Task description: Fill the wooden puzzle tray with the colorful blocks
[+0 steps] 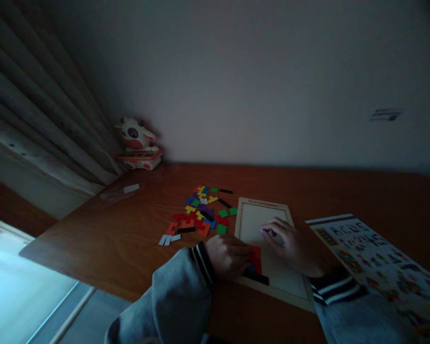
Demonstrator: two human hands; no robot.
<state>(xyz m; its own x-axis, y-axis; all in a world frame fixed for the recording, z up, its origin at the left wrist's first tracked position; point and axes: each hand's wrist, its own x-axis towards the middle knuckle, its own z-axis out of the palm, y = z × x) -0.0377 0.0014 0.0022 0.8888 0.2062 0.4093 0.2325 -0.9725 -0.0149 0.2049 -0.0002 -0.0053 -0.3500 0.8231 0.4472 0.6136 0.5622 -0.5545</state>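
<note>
A shallow wooden tray [263, 202] with a pale inside lies on the table. In its near left corner are a red piece [257, 258], a bit of blue and a black bar [260, 278]. My left hand [227, 255] rests over the tray's left edge, fingers bent against these pieces; whether it grips one is hidden. Above the tray's right half hovers my right hand [281, 236], its thumb and fingers curled toward each other; anything between them is too dark to make out. Left of the tray, flat coloured pieces [204, 215] are scattered on the wood.
A printed pattern sheet [376, 263] lies to the right of the tray. At the back left of the brown table [139, 258] stands a cow toy [138, 143], with a clear plastic bag [116, 195] in front of it. A curtain [39, 105] hangs at left.
</note>
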